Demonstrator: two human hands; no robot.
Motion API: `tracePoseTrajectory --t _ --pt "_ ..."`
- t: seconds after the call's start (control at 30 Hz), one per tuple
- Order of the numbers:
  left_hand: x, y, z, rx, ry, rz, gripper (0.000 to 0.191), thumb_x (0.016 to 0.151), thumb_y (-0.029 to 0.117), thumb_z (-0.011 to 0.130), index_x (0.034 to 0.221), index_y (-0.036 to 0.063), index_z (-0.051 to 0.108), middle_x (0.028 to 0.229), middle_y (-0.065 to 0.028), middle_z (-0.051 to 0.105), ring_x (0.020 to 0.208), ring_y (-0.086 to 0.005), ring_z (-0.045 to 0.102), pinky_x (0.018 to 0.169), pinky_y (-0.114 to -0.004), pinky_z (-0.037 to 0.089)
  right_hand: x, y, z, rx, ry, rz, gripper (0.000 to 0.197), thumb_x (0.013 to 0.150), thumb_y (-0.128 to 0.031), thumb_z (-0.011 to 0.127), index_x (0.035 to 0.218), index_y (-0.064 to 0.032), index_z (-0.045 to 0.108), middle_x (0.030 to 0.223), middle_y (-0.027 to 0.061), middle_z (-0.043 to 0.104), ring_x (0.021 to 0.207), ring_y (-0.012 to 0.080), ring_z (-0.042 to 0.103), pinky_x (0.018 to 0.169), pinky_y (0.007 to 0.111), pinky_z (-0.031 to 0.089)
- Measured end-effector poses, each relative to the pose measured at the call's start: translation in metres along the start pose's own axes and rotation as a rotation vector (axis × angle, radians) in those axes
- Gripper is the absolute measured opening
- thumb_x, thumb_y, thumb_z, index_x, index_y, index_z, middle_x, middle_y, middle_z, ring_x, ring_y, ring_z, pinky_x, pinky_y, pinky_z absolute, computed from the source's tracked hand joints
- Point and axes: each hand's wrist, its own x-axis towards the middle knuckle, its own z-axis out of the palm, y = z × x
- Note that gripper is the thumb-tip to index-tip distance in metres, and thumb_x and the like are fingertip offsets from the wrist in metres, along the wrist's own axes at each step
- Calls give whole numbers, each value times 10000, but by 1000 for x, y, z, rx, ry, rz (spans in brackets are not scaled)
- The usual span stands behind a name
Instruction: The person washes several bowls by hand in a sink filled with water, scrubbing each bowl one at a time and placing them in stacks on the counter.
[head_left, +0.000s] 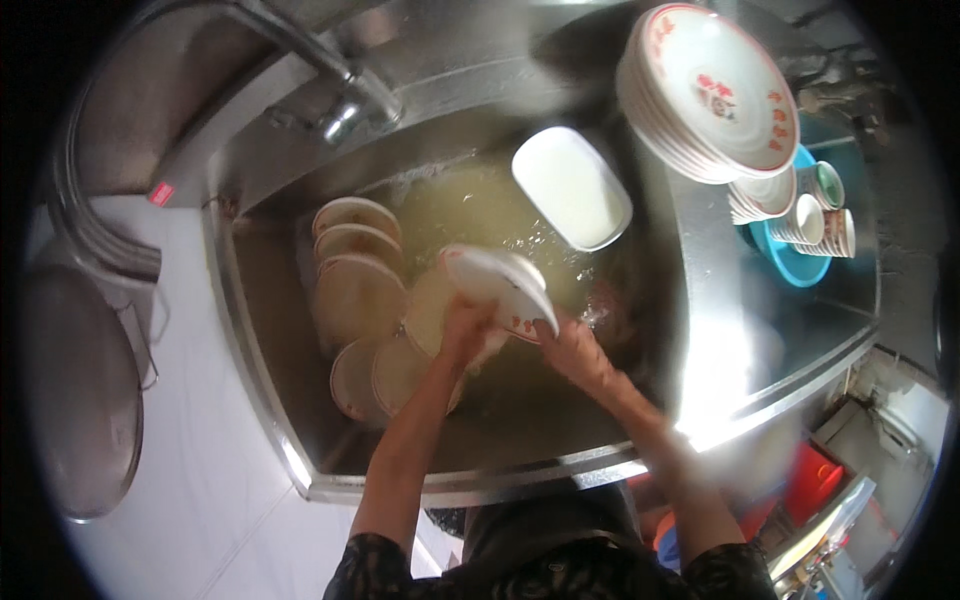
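A white shallow dish (499, 289) with a red rim and red printed marks is tilted on edge above the cloudy water of a stainless-steel sink. My right hand (577, 352) grips its right end by the rim. At its lower left edge is my left hand (469, 330), fingers against the dish and partly hidden; a pale patch beneath that hand is too blurred to name. Several plates (360, 296) lie overlapping under the water to the left. Beyond the dish, a white rectangular tub (574, 187) sits in the water, with whitish contents or a whitish inside.
A metal faucet (367, 97) reaches over the sink's back left. Right of the basin stands a tall stack of plates (712, 90), with smaller bowls (765, 191), cups (810, 221) and a blue basin (802, 274) beside it. The sink's front rim (480, 491) runs below my forearms.
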Motion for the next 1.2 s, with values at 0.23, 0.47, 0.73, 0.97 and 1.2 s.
tracePoseTrajectory --t 0.23,0.47,0.73,0.97,1.2 --pt "-12 34 10 664 65 428 334 721 13 574 1053 25 551 1004 -100 573 938 -240 542 811 -340 438 -21 -54 -82 124 262 -258 390 775 -5 519 1151 31 424 895 180 584 661 225 621 574 340 500" --pt "-13 -22 -123 678 554 613 497 705 69 620 1163 -28 453 1115 -152 503 1052 -277 469 902 -364 379 15 -126 -179 1182 274 57 383 895 -259 377 1015 101 430 705 163 564 515 205 555 446 274 473" --pt "-7 -61 -159 1076 383 233 516 751 209 582 1180 -20 411 1109 -157 489 981 -263 480 834 -365 389 48 -84 -184 1130 99 44 521 882 -477 346 827 8 527 643 122 581 462 166 536 431 255 446" --pt "-2 -54 -134 235 -114 40 513 692 256 581 1137 32 458 972 -87 544 767 -215 542 660 -350 469 31 38 -38 85 -434 -20 384 821 -356 415 849 -1 559 754 113 584 634 200 561 535 299 467" --pt "-16 -16 -70 271 -5 -150 605 658 172 578 1193 -4 354 1026 -114 510 891 -214 549 678 -345 493 52 149 32 -876 -380 -50 209 764 -172 494 866 -14 584 871 99 577 797 240 558 642 346 473"
